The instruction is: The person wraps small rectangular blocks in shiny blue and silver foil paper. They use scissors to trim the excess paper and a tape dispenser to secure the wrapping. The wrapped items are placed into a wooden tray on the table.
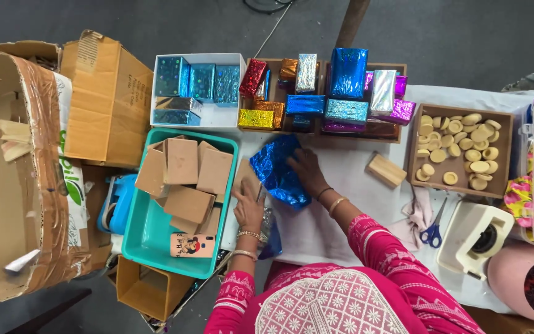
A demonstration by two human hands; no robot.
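1. The right hand (307, 170) lies with its fingers spread flat on the blue foil sheet (277, 172), pressing its right edge down rather than pinching it.
2. The left hand (248, 207) rests at the sheet's lower left corner, fingers stretched out and open. One fingertip seems to touch the foil's edge, where a small tan box (246, 177) pokes out beneath.
3. The foil sheet sits crumpled near the middle of the white-covered desk (341, 173), just right of the teal tub (156, 238). It looks thin, light, slick and quick to crease or tear, so flat palms or a hold at the corners seem the safest grip.
4. The teal tub holds plain cardboard boxes (183, 173) stacked loosely, with a phone in a pictured case (192, 245) lying at its near end.
5. Beyond the hands stand a white tray of blue wrapped boxes (196, 86) and a wooden tray of wrapped boxes in mixed colours (335, 93).
6. To the right lie a bare wooden block (386, 169), a tray of round tan pieces (461, 148), blue-handled scissors (432, 230) and a white tape dispenser (474, 238).
7. Large open cartons (26, 167) stand at the far left.
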